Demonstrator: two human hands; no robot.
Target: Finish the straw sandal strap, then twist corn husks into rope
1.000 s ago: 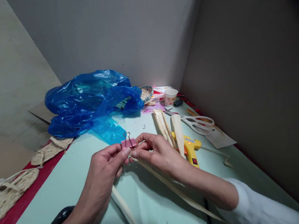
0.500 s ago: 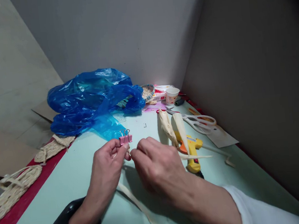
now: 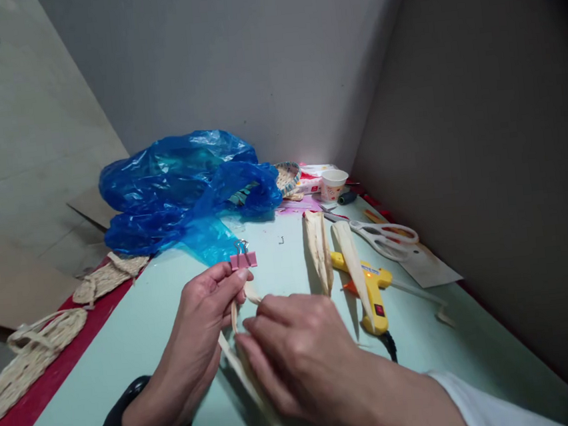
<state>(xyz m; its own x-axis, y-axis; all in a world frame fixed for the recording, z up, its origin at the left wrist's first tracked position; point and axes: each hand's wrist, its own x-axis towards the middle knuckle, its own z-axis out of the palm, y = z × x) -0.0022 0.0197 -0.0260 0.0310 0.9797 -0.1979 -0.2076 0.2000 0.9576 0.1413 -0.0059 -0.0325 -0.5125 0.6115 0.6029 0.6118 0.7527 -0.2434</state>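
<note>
A pink binder clip (image 3: 243,261) with its wire handles up sits at the tip of my left hand (image 3: 199,328). Thumb and fingers of that hand pinch pale dried husk strips just below the clip. My right hand (image 3: 307,345) is closed beside it, its bent fingers on one of the strips; part of the grip is hidden. A long pale husk strip (image 3: 241,371) hangs from between the hands toward the near edge of the view. To the right lie two pale husk pieces (image 3: 319,253), one partly over a yellow glue gun (image 3: 374,298).
A crumpled blue plastic bag (image 3: 180,176) fills the back left. Behind stand a small woven basket (image 3: 288,178) and a paper cup (image 3: 334,185). White-handled scissors (image 3: 387,240) lie at right. Braided pieces (image 3: 50,346) rest along the left edge.
My right hand has moved down and toward me, drawing a strip away from the clip. More strip shows between the hands. The view has shifted slightly.
</note>
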